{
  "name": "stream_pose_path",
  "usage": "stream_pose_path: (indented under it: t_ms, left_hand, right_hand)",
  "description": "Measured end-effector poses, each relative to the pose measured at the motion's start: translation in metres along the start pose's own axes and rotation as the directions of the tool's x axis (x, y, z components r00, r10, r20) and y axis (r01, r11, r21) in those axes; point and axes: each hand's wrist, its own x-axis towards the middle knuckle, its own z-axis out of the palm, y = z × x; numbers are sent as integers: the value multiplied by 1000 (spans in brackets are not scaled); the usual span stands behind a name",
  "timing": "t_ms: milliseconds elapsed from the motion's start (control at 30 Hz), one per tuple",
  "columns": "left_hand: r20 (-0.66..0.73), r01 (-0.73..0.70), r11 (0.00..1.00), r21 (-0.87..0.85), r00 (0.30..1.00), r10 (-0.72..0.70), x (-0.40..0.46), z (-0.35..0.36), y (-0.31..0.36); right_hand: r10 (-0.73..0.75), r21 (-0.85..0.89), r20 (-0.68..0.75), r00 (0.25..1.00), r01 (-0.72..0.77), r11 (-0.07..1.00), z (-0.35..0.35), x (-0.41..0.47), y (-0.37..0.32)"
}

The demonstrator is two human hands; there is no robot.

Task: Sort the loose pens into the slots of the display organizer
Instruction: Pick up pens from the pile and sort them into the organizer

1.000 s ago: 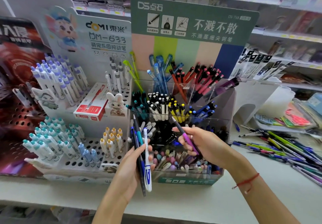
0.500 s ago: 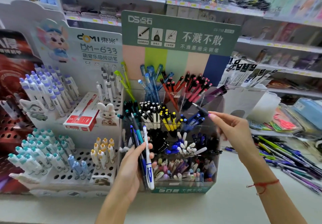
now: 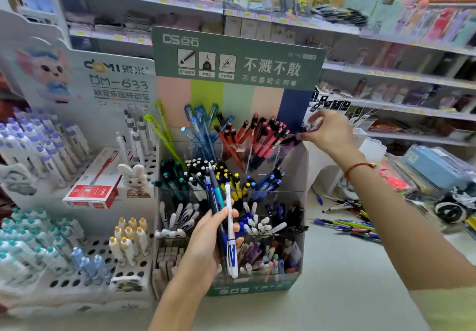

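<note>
While reaching up toward 1 o'clock with the right hand (image 3: 331, 135), pinching what looks like a dark purple pen (image 3: 293, 139) between thumb and fingertips. Honestly too blurry to swear to the exact finger contact, but definitely curled in, not spread. Holding it right over the back-right slot (image 3: 282, 157) of the display organizer (image 3: 305, 176), just beside the pink and red ones. Key thing for the drop, imo: lying on a slant, long axis running from the pinch down toward 8 o'clock, low end already at or inside the clear slot wall, can't tell which. So probably just needs tipping a bit more upright and letting go. Way nearer that slot than the left hand (image 3: 203, 251), parked low at 6 o'clock in front of the organizer's lower rows, wrapped around a bundle of pens (image 3: 219, 202) standing roughly upright, including a white one with a blue grip (image 3: 230, 227). Plenty more to sort too: loose pens (image 3: 353, 225) scattered on the counter (image 3: 334, 292) over at 3 o'clock, well apart from both hands.
</note>
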Motion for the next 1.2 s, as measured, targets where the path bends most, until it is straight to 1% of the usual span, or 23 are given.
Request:
stream_pose_path:
  t_ms: [67, 200, 267, 333, 433, 467, 500, 533, 567, 600, 700, 800, 867, 900, 933, 967, 1000, 1033, 1067, 1100, 1133, 1200]
  left_hand:
    - [-3, 9, 1000, 9, 1000, -9, -1, -1, 1]
    - [-14, 4, 1000, 31, 1000, -3, -3, -5, 2]
    - [-17, 4, 999, 46, 1000, -3, -6, -5, 4]
    - [-21, 2, 999, 42, 1000, -1, -6, -6, 4]
    - [-14, 5, 999, 33, 1000, -4, -7, -6, 3]
    - [-13, 3, 1000, 30, 1000, -2, -8, -6, 3]
    - [-13, -1, 1000, 26, 1000, 1, -8, -7, 3]
    - [-13, -4, 1000, 16, 1000, 4, -10, -7, 3]
    - [-14, -10, 1000, 1, 1000, 10, -10, -7, 3]
    - [-19, -22, 1000, -20, 1000, 22, -11, -7, 2]
    - [-79, -127, 982, -138, 990, 117, -17, -8, 0]
    - [-155, -224, 949, -222, 969, 193, -24, -12, -1]
    - [-181, -264, 928, -263, 958, 221, -26, -16, -1]
    - [-199, -277, 922, -270, 953, 227, -26, -16, 0]
    - [-218, -284, 921, -268, 949, 229, -24, -17, -1]
    - [-235, -282, 924, -259, 946, 224, -23, -16, -1]
    - [-238, -271, 933, -237, 947, 215, -21, -15, -3]
    - [-229, -254, 945, -208, 952, 205, -20, -13, -5]
    - [-218, -238, 954, -183, 956, 196, -19, -11, -7]
    - [-217, -234, 956, -176, 957, 194, -19, -9, -9]
    - [-216, -237, 956, -172, 956, 198, -17, -7, -10]
    - [-198, -234, 957, -168, 960, 200, -16, -2, -13]
  right_hand:
    - [3, 71, -118, 993, 5, 997, 12, -1, -5]
    - [-35, 96, -197, 980, 55, 994, 39, -14, -10]
    - [-62, 204, -247, 967, 115, 972, 47, -20, -12]
    - [-83, 324, -242, 967, 161, 932, 49, -24, -15]
    - [-28, 419, -196, 980, 110, 901, 53, -26, -12]
    - [-16, 395, -200, 980, 96, 914, 54, -27, -10]
    - [-38, 306, -210, 977, 102, 946, 54, -29, -9]
    - [-80, 174, -209, 975, 118, 978, 53, -32, -8]
    - [-129, 55, -200, 971, 142, 988, 52, -35, -7]
    - [-169, -16, -188, 968, 169, 985, 52, -38, -7]
    - [-233, -51, -193, 953, 228, 972, 52, -48, -5]
    - [-201, -53, -245, 948, 194, 980, 51, -72, -8]
    - [-225, 39, -251, 942, 242, 970, 45, -98, -20]
    - [-234, 131, -199, 952, 262, 956, 41, -114, -28]
    - [-229, 251, -75, 971, 241, 938, 37, -131, -37]
    - [-225, 380, 112, 968, 167, 910, 35, -148, -45]
    - [-228, 481, 308, 924, 56, 875, 34, -164, -53]
    - [-235, 534, 471, 850, -63, 843, 34, -178, -58]
    - [-249, 550, 572, 782, -140, 823, 36, -190, -60]
    - [-270, 567, 605, 749, -167, 807, 36, -199, -61]
    - [-282, 577, 601, 748, -162, 800, 37, -206, -58]
    - [-275, 583, 566, 777, -142, 800, 35, -212, -52]
